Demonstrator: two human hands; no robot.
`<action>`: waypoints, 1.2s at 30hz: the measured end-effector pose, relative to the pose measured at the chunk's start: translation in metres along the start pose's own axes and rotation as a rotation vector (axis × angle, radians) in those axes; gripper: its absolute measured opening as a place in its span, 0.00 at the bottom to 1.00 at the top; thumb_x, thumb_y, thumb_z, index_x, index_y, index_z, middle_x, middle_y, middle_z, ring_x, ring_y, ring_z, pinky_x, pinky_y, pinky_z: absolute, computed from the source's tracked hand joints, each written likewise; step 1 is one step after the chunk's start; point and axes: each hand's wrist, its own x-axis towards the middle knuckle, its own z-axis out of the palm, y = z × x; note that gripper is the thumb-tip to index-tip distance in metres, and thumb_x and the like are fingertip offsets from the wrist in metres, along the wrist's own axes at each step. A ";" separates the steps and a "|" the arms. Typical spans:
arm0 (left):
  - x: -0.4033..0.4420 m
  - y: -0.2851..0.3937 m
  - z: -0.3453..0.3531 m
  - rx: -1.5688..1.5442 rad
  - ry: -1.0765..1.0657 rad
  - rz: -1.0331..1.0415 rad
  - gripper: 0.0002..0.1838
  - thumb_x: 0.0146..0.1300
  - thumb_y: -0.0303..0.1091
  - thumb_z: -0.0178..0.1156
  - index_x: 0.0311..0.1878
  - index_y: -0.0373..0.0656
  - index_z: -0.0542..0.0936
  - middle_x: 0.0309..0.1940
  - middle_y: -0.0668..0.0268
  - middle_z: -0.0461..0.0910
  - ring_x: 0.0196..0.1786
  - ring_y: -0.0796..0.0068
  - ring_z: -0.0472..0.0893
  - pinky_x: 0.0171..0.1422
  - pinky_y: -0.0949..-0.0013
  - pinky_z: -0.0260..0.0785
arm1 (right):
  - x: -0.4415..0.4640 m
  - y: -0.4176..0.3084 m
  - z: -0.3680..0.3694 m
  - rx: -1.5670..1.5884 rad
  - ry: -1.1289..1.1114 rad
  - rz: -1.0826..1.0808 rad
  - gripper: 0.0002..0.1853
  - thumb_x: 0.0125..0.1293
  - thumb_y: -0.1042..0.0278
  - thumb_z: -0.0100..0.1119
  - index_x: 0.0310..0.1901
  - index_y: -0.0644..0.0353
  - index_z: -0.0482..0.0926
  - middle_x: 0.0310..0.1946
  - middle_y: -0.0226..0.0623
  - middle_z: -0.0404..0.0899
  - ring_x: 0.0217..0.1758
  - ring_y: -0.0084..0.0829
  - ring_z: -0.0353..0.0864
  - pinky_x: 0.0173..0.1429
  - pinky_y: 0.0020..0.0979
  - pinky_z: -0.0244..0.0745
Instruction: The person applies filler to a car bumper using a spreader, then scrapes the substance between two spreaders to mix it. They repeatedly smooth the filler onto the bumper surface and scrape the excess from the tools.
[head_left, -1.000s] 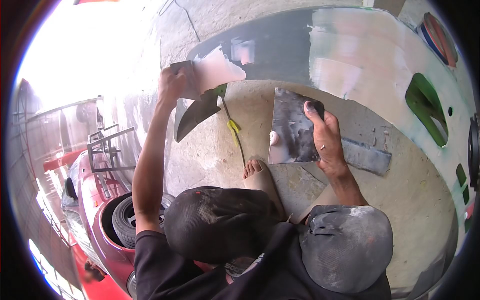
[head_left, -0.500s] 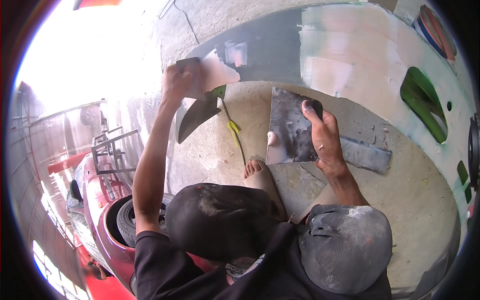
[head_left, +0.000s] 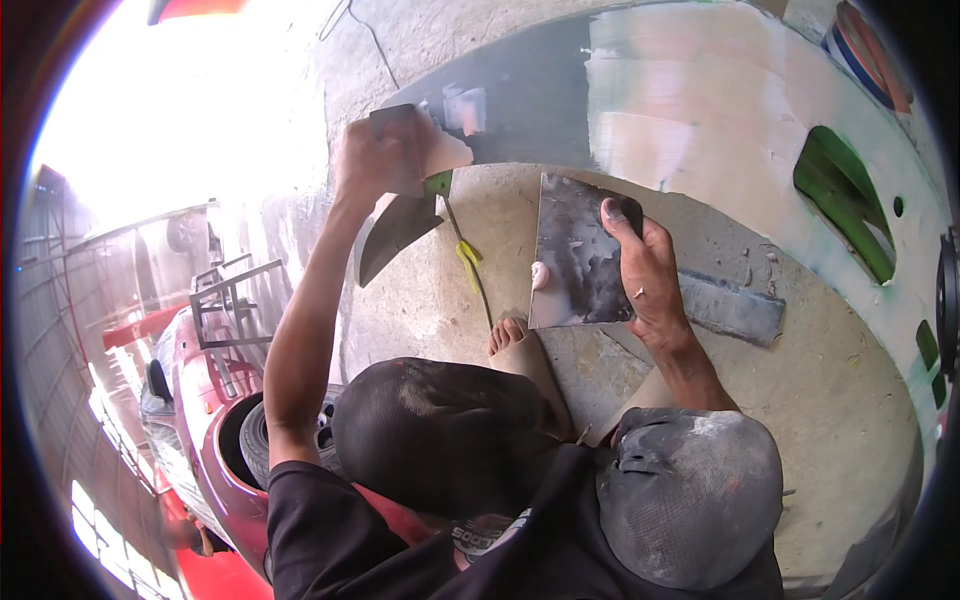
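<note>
My left hand (head_left: pixel 368 160) grips a thin dark grey spreader (head_left: pixel 400 150), its face against the left end of a long curved panel (head_left: pixel 540 95). Beside the spreader, a patch of pale pink filler (head_left: pixel 446 150) lies on the panel's grey surface. In my right hand (head_left: pixel 648 262) is a dark, smeared square plate (head_left: pixel 575 250), held by its right edge with the thumb on top. A small lump of pink filler (head_left: pixel 540 275) sits at the plate's left edge.
Below the panel's left end hang a dark curved piece (head_left: pixel 400 235) and a cord with a yellow tie (head_left: pixel 467 255). A grey strip (head_left: pixel 730 308) lies on the floor. A round tin (head_left: pixel 866 55) stands upper right. A red car (head_left: pixel 225 430) and metal frame (head_left: pixel 238 302) are at left.
My left hand has moved right and slightly up with the spreader, which now covers more of the pink patch. My right hand and the plate have barely moved; the panel appears shifted a little left in view.
</note>
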 end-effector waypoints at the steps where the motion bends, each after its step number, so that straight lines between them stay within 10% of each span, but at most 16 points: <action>1: 0.001 0.003 0.001 0.039 0.011 0.001 0.12 0.63 0.29 0.55 0.40 0.31 0.85 0.26 0.62 0.83 0.27 0.77 0.78 0.32 0.67 0.71 | 0.001 0.001 -0.001 0.005 0.003 -0.003 0.15 0.77 0.58 0.55 0.40 0.62 0.82 0.34 0.26 0.81 0.35 0.15 0.76 0.41 0.22 0.74; 9: -0.014 0.054 -0.005 -0.080 -0.042 -0.077 0.13 0.65 0.37 0.54 0.43 0.43 0.86 0.32 0.55 0.86 0.32 0.62 0.85 0.41 0.62 0.77 | -0.001 -0.001 0.000 0.003 0.024 0.015 0.15 0.77 0.58 0.55 0.38 0.61 0.82 0.34 0.25 0.81 0.35 0.15 0.76 0.41 0.22 0.74; 16: -0.047 0.057 0.000 -0.388 -0.131 0.005 0.13 0.68 0.37 0.60 0.46 0.39 0.86 0.31 0.61 0.87 0.30 0.77 0.81 0.37 0.68 0.72 | -0.007 -0.004 0.001 0.046 0.067 0.007 0.16 0.76 0.60 0.56 0.52 0.65 0.80 0.39 0.31 0.83 0.37 0.22 0.83 0.42 0.25 0.80; 25: -0.103 -0.132 -0.017 -1.128 0.031 -0.434 0.15 0.69 0.38 0.64 0.47 0.34 0.83 0.39 0.64 0.86 0.40 0.74 0.86 0.49 0.71 0.80 | -0.006 0.003 0.003 -0.114 0.119 -0.011 0.17 0.75 0.57 0.57 0.48 0.66 0.79 0.38 0.36 0.84 0.35 0.26 0.87 0.40 0.27 0.83; 36: -0.063 -0.235 0.000 -0.817 0.061 -0.436 0.18 0.69 0.38 0.63 0.51 0.31 0.82 0.40 0.59 0.87 0.39 0.72 0.87 0.46 0.70 0.79 | 0.001 0.024 0.025 -0.210 0.091 0.000 0.17 0.74 0.56 0.58 0.47 0.65 0.79 0.38 0.35 0.84 0.35 0.25 0.86 0.42 0.28 0.83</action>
